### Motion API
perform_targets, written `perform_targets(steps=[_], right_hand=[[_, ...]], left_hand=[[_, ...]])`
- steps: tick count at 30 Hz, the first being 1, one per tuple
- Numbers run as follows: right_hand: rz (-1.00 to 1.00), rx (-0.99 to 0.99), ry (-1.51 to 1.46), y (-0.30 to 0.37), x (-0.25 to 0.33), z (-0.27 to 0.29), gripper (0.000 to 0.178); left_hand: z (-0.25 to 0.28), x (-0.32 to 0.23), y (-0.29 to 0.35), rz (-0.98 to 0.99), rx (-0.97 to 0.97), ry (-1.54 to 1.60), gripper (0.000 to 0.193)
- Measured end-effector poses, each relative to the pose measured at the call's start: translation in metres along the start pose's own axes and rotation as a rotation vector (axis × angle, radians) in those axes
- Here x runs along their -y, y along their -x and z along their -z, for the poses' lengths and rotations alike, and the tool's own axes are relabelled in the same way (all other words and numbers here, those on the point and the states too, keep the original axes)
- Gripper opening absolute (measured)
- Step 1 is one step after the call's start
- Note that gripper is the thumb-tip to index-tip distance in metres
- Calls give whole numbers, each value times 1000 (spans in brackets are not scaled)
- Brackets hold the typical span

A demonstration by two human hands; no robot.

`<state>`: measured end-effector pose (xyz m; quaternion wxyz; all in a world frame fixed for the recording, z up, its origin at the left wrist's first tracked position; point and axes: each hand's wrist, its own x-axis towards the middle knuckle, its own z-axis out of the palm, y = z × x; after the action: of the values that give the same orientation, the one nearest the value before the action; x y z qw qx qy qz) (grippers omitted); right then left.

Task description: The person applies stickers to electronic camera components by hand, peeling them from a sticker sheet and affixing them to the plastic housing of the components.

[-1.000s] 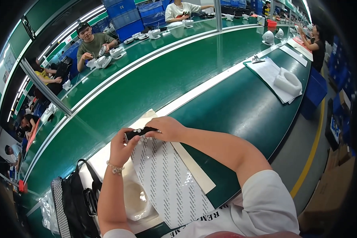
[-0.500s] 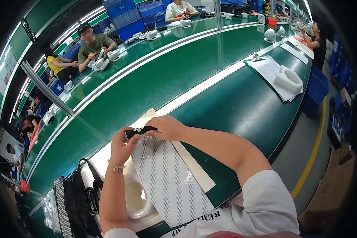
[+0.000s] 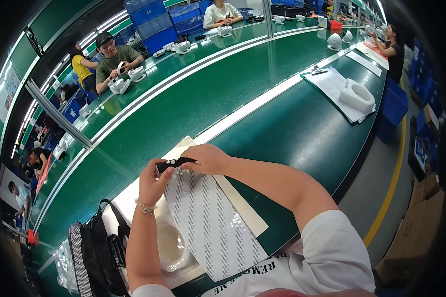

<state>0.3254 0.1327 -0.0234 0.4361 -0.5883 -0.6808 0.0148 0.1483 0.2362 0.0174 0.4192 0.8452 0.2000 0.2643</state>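
My left hand [image 3: 151,179] and my right hand [image 3: 211,159] are both closed on a narrow black strip with white round dots [image 3: 175,163]. It lies at the upper end of a long white sheet [image 3: 213,227] printed all over with small repeated grey marks. Whether the strip is the sheet's own bent-over end or a separate piece, I cannot tell. My thumbs press on its near side. Several small whitish round spots show on the sheet just under my fingers. Beneath the sheet lie cream-coloured card [image 3: 250,215] and a clear-wrapped, pale ring-shaped piece [image 3: 172,247].
A black bag [image 3: 91,252] lies by my left forearm, beside crumpled clear plastic [image 3: 65,265]. On the green bench [image 3: 282,143], a clipboard with papers [image 3: 327,84] carries a white ring-shaped part [image 3: 357,96]. Co-workers handle white parts across the belt [image 3: 193,89]. Blue bins [image 3: 394,106] stand right.
My hands keep the same grip on the black strip. The view has shifted slightly. Across the belt, the co-worker in the dark green shirt has raised a white part.
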Motion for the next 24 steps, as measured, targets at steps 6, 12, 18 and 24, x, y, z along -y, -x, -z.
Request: perform_targets(steps=[6,12,18,24], right_hand=[[-10,1,7,1,2,1,32],[2,-7,4,1,0,0,33],[-11,4,-1,1,1,0,33],[7,2,8,0,0,1,34]], left_hand=[[0,-1,1,-5,1,-13,30],[0,2,0,-11,-3,-27,30],[-1,0,1,5,-14,-7,32],[0,2,0,-18,-10,-26,33]])
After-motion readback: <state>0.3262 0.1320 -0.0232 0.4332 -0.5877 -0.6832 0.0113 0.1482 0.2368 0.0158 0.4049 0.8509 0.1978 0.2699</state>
